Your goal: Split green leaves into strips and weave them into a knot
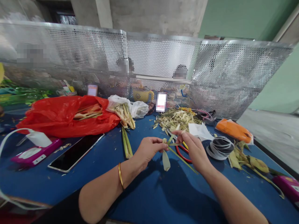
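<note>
My left hand (150,151), with a gold bangle at the wrist, pinches a small bundle of pale green leaf strips (166,161) between thumb and fingertips. One broad leaf end hangs below the fingers, and a thin stem slants down to the right. My right hand (193,148) is closed at the fingertips on the upper strips of the same bundle, at its right side. Red-handled scissors (183,156) lie on the blue table just behind, partly covered by my right hand. How the strips are folded or knotted is too small to tell.
A heap of leaf scraps (175,119) lies ahead, with white paper (199,131) and a ribbon roll (220,148) to the right. On the left are a red bag (58,118), a phone (76,153) and a purple power strip (37,152). A perforated metal screen (161,53) stands behind.
</note>
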